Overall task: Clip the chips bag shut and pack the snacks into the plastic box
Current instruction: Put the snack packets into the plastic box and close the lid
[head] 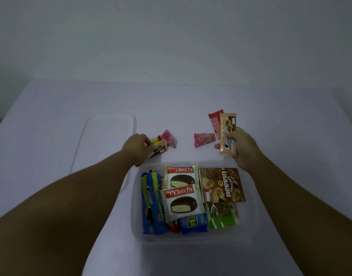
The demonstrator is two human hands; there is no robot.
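A clear plastic box [249,220] sits near me holding two Choco Pie packs [181,188], a blue cookie pack [151,204], a brown snack box [221,185], a green packet [223,215] and a small blue pack [194,223]. My right hand [244,148] grips a beige cookie pack [228,134] and a red packet [216,121] above the box's far edge. My left hand [136,145] closes on a small beige cookie pack [158,149] lying on the table, next to a pink candy packet [169,138]. No chips bag or clip is visible.
The box's clear lid [109,136] lies on the table to the left, partly under my left forearm. Another pink candy packet [204,139] lies between my hands. The white table [51,120] meets a pale wall behind.
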